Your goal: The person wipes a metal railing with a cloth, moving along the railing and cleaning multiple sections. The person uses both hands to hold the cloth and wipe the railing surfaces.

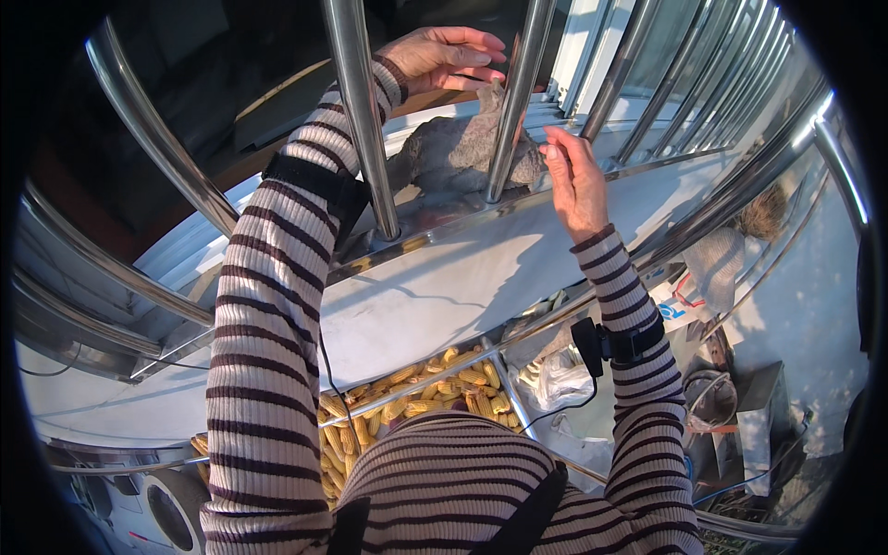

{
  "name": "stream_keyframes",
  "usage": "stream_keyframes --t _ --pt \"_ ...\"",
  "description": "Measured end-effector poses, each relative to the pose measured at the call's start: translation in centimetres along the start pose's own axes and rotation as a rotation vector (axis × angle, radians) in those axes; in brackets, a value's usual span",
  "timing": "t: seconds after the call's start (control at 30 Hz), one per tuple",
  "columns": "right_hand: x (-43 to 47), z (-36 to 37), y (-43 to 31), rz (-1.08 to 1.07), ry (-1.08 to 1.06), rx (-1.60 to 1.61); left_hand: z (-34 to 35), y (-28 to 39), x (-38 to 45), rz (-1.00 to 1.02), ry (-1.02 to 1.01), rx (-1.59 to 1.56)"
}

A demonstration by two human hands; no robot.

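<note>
A crumpled grey-brown cloth [451,154] lies on the window ledge behind upright metal bars [515,104]. My left hand [447,59] reaches between two bars, its fingers apart just above the cloth's raised tip; whether a fingertip touches the tip I cannot tell. On the outer side of the bars is my right hand [574,182], thumb and fingers partly bent beside the cloth's right end. Its thumb and fingers have a gap between them, and nothing shows in its grasp.
Below the pale ledge [430,305], corn cobs [409,402] lie behind a metal rail [510,392]. White plastic bags [565,378], a knitted glove or cloth [718,260], a wire basket [709,399] and boxes are at the right. A washing machine [170,510] stands at the lower left.
</note>
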State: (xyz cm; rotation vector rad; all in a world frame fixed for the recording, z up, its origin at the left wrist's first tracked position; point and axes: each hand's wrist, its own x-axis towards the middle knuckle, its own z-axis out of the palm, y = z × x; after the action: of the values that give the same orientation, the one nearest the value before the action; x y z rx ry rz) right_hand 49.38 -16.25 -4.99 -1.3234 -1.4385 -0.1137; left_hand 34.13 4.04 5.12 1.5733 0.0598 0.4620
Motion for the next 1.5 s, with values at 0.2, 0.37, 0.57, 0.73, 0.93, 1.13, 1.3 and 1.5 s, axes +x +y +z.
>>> stream_keyframes --t 0.2,0.37,0.57,0.73,0.93,1.13,1.3,1.5 --pt "3.1 6.7 7.2 0.196 -0.025 0.215 0.3 -0.2 0.4 -0.414 0.152 0.781" --pt "4.5 7.7 11.1 0.367 0.025 0.693 0.3 -1.0 0.5 -0.668 -0.052 0.918" --pt "4.2 6.1 8.7 0.168 0.15 0.193 0.3 -0.6 1.3 -0.658 -0.182 0.935" --pt "3.6 5.3 5.5 0.01 0.212 -0.072 0.8 -0.7 2.2 -0.683 -0.117 0.927" --pt "3.7 5.2 4.4 -0.011 0.255 -0.053 0.2 -0.9 2.0 -0.546 -0.173 0.791" --pt "3.5 5.0 4.0 -0.043 0.252 -0.047 -0.1 -1.1 2.3 -0.546 -0.05 0.728" --pt "3.6 5.0 3.9 -0.058 0.264 -0.047 0.2 -1.8 2.2 -0.525 -0.154 0.831" --pt "3.7 5.3 4.2 -0.025 0.289 -0.039 -1.6 1.0 1.9 -0.239 -0.017 0.419"
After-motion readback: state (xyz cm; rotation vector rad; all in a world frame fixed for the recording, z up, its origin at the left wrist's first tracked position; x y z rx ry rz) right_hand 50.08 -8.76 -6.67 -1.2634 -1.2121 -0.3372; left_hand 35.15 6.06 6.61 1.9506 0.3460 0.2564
